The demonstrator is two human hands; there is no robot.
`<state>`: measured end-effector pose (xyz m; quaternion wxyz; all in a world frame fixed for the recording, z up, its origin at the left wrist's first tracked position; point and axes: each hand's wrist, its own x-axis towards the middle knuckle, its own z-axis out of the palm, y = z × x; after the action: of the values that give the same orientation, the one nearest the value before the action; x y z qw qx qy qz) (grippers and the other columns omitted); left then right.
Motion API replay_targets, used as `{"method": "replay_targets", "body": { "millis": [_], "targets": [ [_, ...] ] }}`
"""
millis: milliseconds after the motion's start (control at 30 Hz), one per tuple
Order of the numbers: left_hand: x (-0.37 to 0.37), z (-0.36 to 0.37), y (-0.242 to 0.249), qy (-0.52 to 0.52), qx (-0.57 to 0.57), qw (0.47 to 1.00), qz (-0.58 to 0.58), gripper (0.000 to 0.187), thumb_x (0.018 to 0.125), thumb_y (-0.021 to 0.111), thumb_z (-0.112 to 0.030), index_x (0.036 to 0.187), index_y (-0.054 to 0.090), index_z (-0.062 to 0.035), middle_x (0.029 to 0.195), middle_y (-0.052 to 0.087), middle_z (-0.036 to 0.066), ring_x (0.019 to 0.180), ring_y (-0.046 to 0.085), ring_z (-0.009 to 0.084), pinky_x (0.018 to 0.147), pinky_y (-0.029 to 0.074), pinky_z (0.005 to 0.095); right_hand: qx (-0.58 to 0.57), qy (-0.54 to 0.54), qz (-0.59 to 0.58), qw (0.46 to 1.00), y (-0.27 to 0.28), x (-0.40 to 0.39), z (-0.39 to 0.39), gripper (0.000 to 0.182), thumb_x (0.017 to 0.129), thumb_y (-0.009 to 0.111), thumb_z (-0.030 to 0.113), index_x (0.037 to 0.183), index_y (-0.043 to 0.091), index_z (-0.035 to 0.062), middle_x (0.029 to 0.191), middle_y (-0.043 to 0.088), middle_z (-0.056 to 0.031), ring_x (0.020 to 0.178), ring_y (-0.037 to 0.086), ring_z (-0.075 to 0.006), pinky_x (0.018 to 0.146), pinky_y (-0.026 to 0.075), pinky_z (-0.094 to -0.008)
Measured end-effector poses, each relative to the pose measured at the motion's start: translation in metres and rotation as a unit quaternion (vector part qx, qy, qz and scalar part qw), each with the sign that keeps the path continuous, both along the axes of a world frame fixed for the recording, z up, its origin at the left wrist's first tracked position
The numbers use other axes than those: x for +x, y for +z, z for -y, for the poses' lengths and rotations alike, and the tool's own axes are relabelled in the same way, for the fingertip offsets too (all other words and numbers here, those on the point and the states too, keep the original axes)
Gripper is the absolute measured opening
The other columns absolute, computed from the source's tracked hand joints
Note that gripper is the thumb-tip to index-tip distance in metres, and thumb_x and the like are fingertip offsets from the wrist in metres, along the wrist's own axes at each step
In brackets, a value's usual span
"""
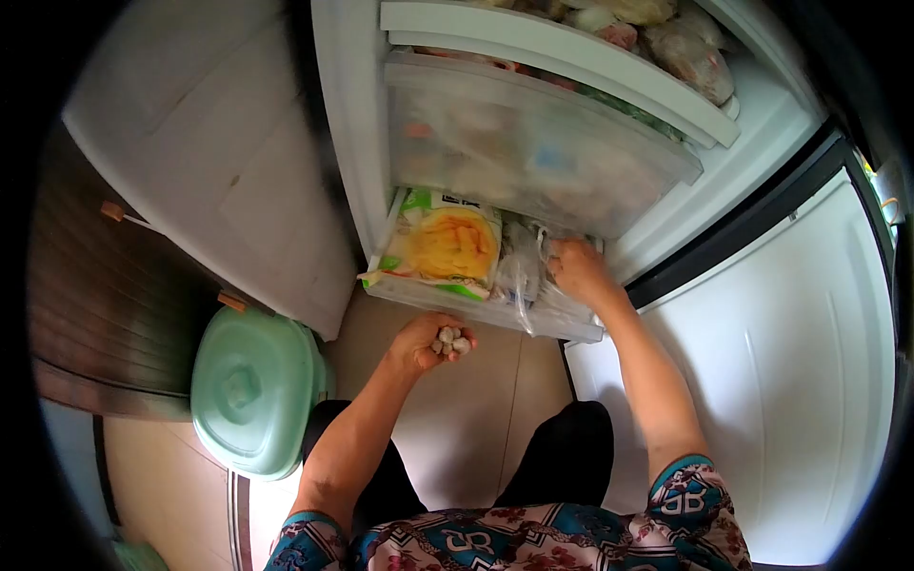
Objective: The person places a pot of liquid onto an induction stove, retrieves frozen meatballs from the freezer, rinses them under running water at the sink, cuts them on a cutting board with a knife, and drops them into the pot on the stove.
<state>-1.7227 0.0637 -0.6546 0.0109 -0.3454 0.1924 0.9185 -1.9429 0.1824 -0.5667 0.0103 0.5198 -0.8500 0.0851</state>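
Note:
Cupped palm up, my left hand (426,344) holds several small whitish round pieces (452,341); I cannot make out what food they are. It is in front of the pulled-out bottom freezer drawer (447,304). My right hand (575,269) reaches into the right side of that drawer, its fingers closed at a clear plastic bag (519,266), with the fingertips partly hidden. Left of the bag lies a green and white food packet (449,243) with a yellow picture on it.
Above is a frosted drawer (524,143), and over it a white-fronted drawer (562,48) of bagged food. The open freezer door (762,371) stands at right. A green lidded bin (252,390) stands on the floor at left.

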Motion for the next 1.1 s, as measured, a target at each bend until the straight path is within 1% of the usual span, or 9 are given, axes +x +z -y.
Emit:
{"method": "replay_targets", "body": {
  "millis": [167,467,633,700,800,867,967,1000,1100],
  "targets": [
    [-0.001,0.001,-0.007,-0.027,-0.078,0.996,-0.025,0.013,0.081,0.049,-0.005,0.09,0.045,0.0037,0.073,0.057,0.019,0.061,0.061,0.0275,0.032,0.038,0.0289,-0.219,0.114,-0.056,0.967,0.007,0.032,-0.014,0.032,0.07,0.054,0.003,0.102,0.056,0.0021,0.108,0.052,-0.0161,0.108,0.045,-0.0299,0.083,0.037,-0.0435],
    [-0.004,0.005,-0.005,-0.035,-0.08,0.996,-0.005,0.013,0.081,0.05,-0.007,0.088,0.046,0.0046,0.073,0.057,0.018,0.061,0.062,0.0301,0.03,0.037,0.0304,0.107,0.053,-0.142,0.983,-0.056,-0.008,0.001,0.041,0.07,0.058,0.007,0.11,0.051,0.0028,0.125,0.037,-0.0147,0.116,0.037,-0.0306,0.083,0.032,-0.0495],
    [-0.005,0.012,-0.003,-0.065,-0.066,0.995,0.028,0.013,0.081,0.051,-0.007,0.086,0.047,0.004,0.072,0.057,0.017,0.062,0.062,0.0305,0.029,0.037,0.0299,-0.225,0.067,-0.091,0.968,0.005,0.033,-0.037,0.032,0.068,0.057,0.0,0.1,0.054,0.0016,0.107,0.052,-0.013,0.099,0.051,-0.027,0.077,0.042,-0.0365],
    [-0.007,0.014,-0.004,-0.083,-0.06,0.994,0.027,0.013,0.08,0.051,-0.007,0.086,0.048,0.0037,0.071,0.057,0.017,0.063,0.062,0.0305,0.029,0.037,0.0297,-0.124,0.021,0.223,0.967,0.006,0.065,-0.067,0.022,0.075,0.056,0.004,0.097,0.055,0.0,0.097,0.056,-0.0127,0.09,0.055,-0.0212,0.069,0.046,-0.0305],
    [-0.008,0.013,0.002,-0.09,-0.077,0.992,0.034,0.012,0.08,0.052,-0.007,0.084,0.048,0.0028,0.071,0.056,0.016,0.064,0.062,0.0303,0.03,0.037,0.0294,-0.047,0.009,0.419,0.907,-0.05,0.087,-0.078,0.025,0.081,0.057,0.015,0.099,0.055,-0.0025,0.093,0.057,-0.0137,0.081,0.057,-0.023,0.061,0.046,-0.0339],
    [-0.007,0.013,0.001,-0.092,-0.085,0.992,0.036,0.013,0.08,0.053,-0.007,0.085,0.048,0.003,0.071,0.056,0.015,0.064,0.062,0.0298,0.03,0.036,0.0296,-0.139,-0.241,0.676,0.682,-0.061,0.094,-0.071,0.025,0.086,0.054,0.019,0.092,0.058,-0.0054,0.088,0.059,-0.011,0.084,0.056,-0.0174,0.069,0.048,-0.0298],
    [-0.006,0.018,0.0,-0.105,-0.057,0.992,0.038,0.015,0.081,0.052,-0.008,0.09,0.047,0.0027,0.072,0.058,0.016,0.064,0.062,0.0272,0.032,0.036,0.0293,-0.276,-0.2,0.677,0.652,-0.087,0.097,-0.067,0.029,0.086,0.054,0.02,0.094,0.058,-0.0072,0.088,0.059,-0.0115,0.084,0.057,-0.017,0.07,0.048,-0.0305],
    [-0.004,0.018,0.001,-0.105,-0.057,0.992,0.041,0.015,0.081,0.052,-0.008,0.09,0.047,0.0027,0.072,0.058,0.016,0.064,0.062,0.0272,0.032,0.036,0.0293,-0.248,-0.166,0.574,0.763,-0.092,0.097,-0.064,0.031,0.086,0.054,0.022,0.098,0.058,-0.0072,0.092,0.06,-0.0122,0.084,0.056,-0.0159,0.069,0.048,-0.0299],
    [-0.005,0.013,0.009,-0.088,-0.061,0.994,0.039,0.012,0.082,0.052,-0.008,0.088,0.049,0.0018,0.072,0.058,0.015,0.063,0.061,0.0268,0.033,0.035,0.0281,-0.266,-0.178,0.569,0.757,-0.096,0.099,-0.061,0.032,0.087,0.054,0.023,0.095,0.059,-0.0075,0.09,0.061,-0.0123,0.079,0.058,-0.016,0.069,0.048,-0.0288]
  ]
}}
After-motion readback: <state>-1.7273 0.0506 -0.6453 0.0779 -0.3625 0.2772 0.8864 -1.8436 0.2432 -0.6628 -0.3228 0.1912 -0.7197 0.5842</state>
